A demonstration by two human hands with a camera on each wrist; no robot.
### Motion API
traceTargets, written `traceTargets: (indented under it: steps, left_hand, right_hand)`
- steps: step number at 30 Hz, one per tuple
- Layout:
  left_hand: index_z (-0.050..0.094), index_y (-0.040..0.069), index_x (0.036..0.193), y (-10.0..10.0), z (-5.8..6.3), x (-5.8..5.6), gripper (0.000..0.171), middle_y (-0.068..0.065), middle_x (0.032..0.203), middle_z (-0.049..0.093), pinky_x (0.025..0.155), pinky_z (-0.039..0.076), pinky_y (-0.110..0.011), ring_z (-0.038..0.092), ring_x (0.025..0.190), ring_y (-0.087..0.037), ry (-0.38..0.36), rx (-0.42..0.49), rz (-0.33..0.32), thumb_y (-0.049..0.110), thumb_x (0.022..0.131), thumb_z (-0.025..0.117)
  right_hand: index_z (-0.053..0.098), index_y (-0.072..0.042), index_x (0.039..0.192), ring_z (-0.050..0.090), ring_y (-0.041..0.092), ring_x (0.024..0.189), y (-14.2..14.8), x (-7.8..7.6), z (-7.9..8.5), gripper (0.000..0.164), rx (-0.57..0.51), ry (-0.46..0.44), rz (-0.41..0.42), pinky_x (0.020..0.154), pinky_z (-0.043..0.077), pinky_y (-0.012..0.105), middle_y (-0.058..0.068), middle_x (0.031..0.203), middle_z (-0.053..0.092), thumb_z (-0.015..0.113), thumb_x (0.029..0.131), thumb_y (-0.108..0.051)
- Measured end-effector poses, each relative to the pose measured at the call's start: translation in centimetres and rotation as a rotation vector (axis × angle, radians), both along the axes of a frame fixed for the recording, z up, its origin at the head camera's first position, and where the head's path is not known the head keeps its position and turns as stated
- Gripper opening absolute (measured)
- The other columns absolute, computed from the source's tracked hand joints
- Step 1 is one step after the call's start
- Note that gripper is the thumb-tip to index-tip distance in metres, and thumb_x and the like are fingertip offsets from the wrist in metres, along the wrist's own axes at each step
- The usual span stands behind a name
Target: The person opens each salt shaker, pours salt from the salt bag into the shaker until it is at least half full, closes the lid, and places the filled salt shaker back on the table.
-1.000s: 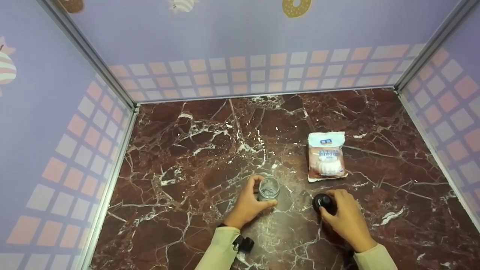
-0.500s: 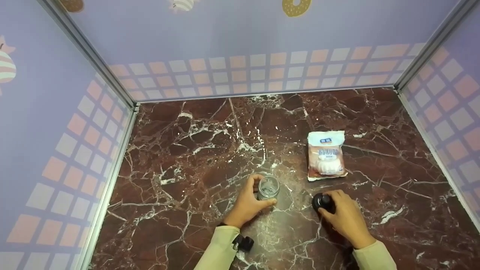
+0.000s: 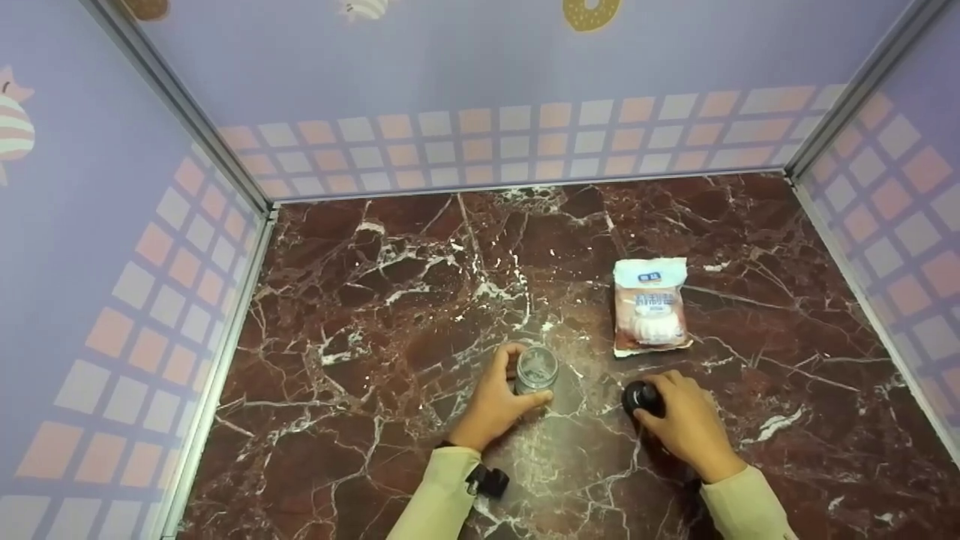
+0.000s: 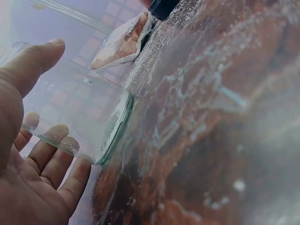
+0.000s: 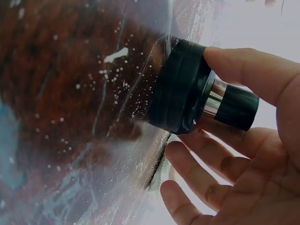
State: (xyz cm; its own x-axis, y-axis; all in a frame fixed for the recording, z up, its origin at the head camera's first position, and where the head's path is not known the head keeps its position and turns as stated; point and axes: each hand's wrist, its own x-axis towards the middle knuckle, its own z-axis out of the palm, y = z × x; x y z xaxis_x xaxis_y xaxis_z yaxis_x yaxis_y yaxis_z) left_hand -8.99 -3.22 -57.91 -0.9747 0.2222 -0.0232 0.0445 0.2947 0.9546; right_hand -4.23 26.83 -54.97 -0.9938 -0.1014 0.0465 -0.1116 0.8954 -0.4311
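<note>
My left hand (image 3: pixel 495 401) curls round the side of a clear glass jar (image 3: pixel 538 369) with an uncovered mouth, standing on the marble-patterned table. In the left wrist view the thumb lies over the jar's wall (image 4: pixel 70 105), and fingertips show through the glass on the other side. To the right, my right hand (image 3: pixel 690 424) holds a round black lid (image 3: pixel 641 399) low at the tabletop. Seen from the right wrist, the lid (image 5: pixel 180 89) has a narrower black knob with a silver band; the thumb and fingers grip its wide part.
A white and brown printed packet (image 3: pixel 651 307) lies behind the right hand. White grains (image 5: pixel 124 86) are scattered over the table near the lid. Patterned purple panels (image 3: pixel 480 90) wall in the back and both sides.
The head view has tilted slightly, so the packet and hands sit a little higher in it. Both hands keep hold of the jar and the lid in nearly the same places.
</note>
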Motion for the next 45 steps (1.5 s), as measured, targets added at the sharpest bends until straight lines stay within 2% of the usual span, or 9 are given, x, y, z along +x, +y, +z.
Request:
traceTargets:
  steps: [11,22,31,35,37,40,42,45]
  left_hand:
    - [0.049,0.014,0.146,0.4,-0.3,-0.1,0.083,-0.013,0.142,0.056,0.111,0.048,-0.037,0.058,0.128,-0.028,-0.002,0.028,0.022,0.028,0.077,0.092]
    - [0.049,0.015,0.146,0.4,-0.4,-0.3,0.084,-0.013,0.141,0.057,0.112,0.047,-0.036,0.057,0.13,-0.028,0.008,-0.003,0.021,0.027,0.075,0.092]
    - [0.047,0.021,0.147,0.5,-0.3,0.0,0.084,-0.011,0.145,0.055,0.111,0.048,-0.036,0.056,0.131,-0.027,-0.011,-0.006,0.026,0.03,0.076,0.091]
    - [0.045,0.017,0.149,0.5,-0.4,0.0,0.084,-0.013,0.144,0.054,0.112,0.048,-0.037,0.056,0.131,-0.028,0.001,-0.002,0.019,0.03,0.079,0.09]
    - [0.044,0.015,0.149,0.4,-0.4,0.0,0.084,-0.014,0.143,0.054,0.113,0.047,-0.037,0.056,0.131,-0.029,0.003,0.009,0.018,0.029,0.08,0.09]
    - [0.044,0.012,0.15,0.4,-0.3,0.0,0.085,-0.015,0.144,0.053,0.113,0.047,-0.037,0.055,0.131,-0.03,0.001,0.016,0.02,0.027,0.08,0.09]
    - [0.044,0.013,0.15,0.4,-0.3,0.0,0.086,-0.015,0.144,0.054,0.113,0.047,-0.036,0.056,0.131,-0.029,-0.002,0.01,0.021,0.026,0.078,0.091]
    - [0.045,0.012,0.149,0.4,-0.2,-0.1,0.086,-0.015,0.144,0.054,0.112,0.047,-0.036,0.056,0.13,-0.029,0.004,0.003,0.018,0.026,0.077,0.091]
  right_hand:
    - [0.069,-0.002,0.122,0.061,0.043,0.109,0.0,0.1,-0.2,0.048,-0.003,0.012,-0.009,0.089,0.047,0.063,0.016,0.113,0.065,0.087,0.081,-0.02]
    - [0.067,0.0,0.123,0.062,0.044,0.108,0.0,0.0,-0.4,0.049,-0.013,-0.015,-0.018,0.09,0.047,0.064,0.02,0.115,0.064,0.085,0.083,-0.021]
    - [0.066,0.002,0.123,0.061,0.044,0.108,-0.1,0.0,-0.5,0.05,-0.015,-0.005,-0.013,0.088,0.048,0.062,0.02,0.114,0.064,0.085,0.083,-0.02]
    - [0.065,0.003,0.123,0.06,0.046,0.106,-0.1,-0.2,-0.3,0.052,-0.024,-0.003,0.006,0.088,0.048,0.062,0.022,0.113,0.063,0.086,0.081,-0.02]
    - [0.063,0.004,0.127,0.059,0.046,0.107,0.0,-0.3,0.0,0.059,-0.053,-0.023,0.021,0.09,0.048,0.063,0.023,0.115,0.062,0.087,0.081,-0.024]
    - [0.056,0.006,0.136,0.057,0.047,0.114,0.3,-0.7,0.7,0.07,-0.154,-0.063,0.011,0.098,0.046,0.066,0.026,0.124,0.06,0.085,0.085,-0.033]
    - [0.051,0.008,0.141,0.055,0.047,0.119,0.9,-1.3,1.3,0.072,-0.261,-0.063,-0.04,0.102,0.044,0.067,0.029,0.13,0.057,0.08,0.09,-0.034]
    - [0.047,0.01,0.143,0.049,0.048,0.127,2.4,-2.8,2.1,0.065,-0.414,-0.011,-0.161,0.11,0.038,0.066,0.031,0.138,0.051,0.072,0.098,-0.029]
